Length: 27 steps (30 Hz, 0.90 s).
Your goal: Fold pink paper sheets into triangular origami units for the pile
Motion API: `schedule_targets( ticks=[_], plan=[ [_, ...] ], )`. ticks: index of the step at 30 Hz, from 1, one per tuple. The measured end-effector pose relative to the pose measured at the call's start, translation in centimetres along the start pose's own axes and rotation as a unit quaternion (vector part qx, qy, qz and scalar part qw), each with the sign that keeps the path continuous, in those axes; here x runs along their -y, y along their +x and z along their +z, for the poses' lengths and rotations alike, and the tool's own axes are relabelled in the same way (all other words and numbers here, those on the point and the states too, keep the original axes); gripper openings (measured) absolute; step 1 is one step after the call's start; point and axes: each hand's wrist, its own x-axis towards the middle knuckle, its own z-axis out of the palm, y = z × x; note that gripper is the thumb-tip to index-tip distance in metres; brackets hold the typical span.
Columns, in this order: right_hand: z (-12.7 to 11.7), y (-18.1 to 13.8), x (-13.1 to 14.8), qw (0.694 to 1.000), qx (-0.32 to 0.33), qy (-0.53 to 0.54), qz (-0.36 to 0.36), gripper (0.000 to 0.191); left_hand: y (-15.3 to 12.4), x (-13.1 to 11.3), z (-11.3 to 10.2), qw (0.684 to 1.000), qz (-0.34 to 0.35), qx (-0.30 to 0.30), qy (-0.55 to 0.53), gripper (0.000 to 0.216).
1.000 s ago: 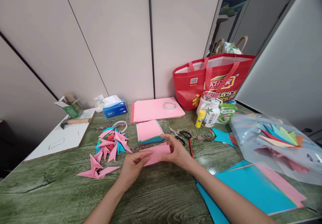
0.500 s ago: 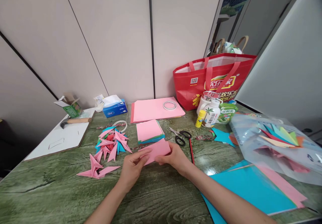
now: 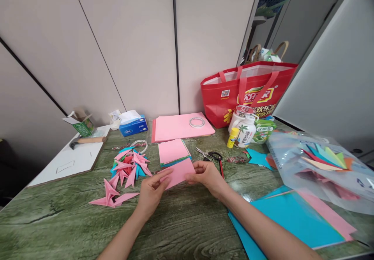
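Note:
A small piece of pink paper (image 3: 179, 172) is held above the table between both hands. My left hand (image 3: 152, 192) pinches its left end, thumb on the near side. At the right end, the thumb and fingers of my right hand (image 3: 208, 178) grip the paper too. Just behind it lies a stack of square paper (image 3: 173, 151), pink on top with blue and green edges below. Scissors (image 3: 212, 155) with black handles lie beyond my right hand, which partly covers them and a red pencil (image 3: 221, 168). To the left sits a pile of folded paper pieces (image 3: 128, 166) in pink, blue and red.
Large pink sheets (image 3: 178, 127) with a tape roll (image 3: 197, 122) lie at the back. A red bag (image 3: 213, 100), a glue stick (image 3: 232, 137) and a white bottle (image 3: 247, 131) stand back right. Blue paper (image 3: 295, 217) and a plastic bag (image 3: 280, 147) lie right; a hammer (image 3: 90, 140) lies left.
My right hand has shifted slightly and changed its hold on the paper's right end, now covering more of the scissors. The pink paper has turned a little and looks broader. The left hand stays nearly in place.

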Motion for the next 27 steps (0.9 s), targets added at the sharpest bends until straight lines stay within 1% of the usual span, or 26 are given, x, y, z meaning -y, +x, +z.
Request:
schedule_targets(
  ticks=[5,14,16,21,27],
  plan=[
    [-0.2,0.2,0.0,1.000,-0.021,0.009,0.003,0.043,-0.2,-0.4,0.1,1.000,-0.021,-0.013,0.000,0.031],
    [0.1,0.2,-0.1,1.000,-0.025,0.016,-0.007,0.041,-0.1,-0.4,0.1,1.000,-0.012,-0.024,-0.006,0.031],
    [0.1,0.2,0.0,0.999,-0.020,0.023,-0.010,0.040,-0.1,-0.3,0.1,1.000,-0.014,-0.027,-0.008,0.033],
    [-0.3,0.2,0.3,0.999,0.019,0.034,-0.003,0.035,0.0,0.2,0.0,0.998,-0.037,-0.036,-0.018,0.036],
    [-0.8,0.6,0.1,0.999,0.015,0.036,-0.013,0.029,0.1,0.7,0.1,0.994,-0.068,-0.029,-0.076,0.042]
  ],
)
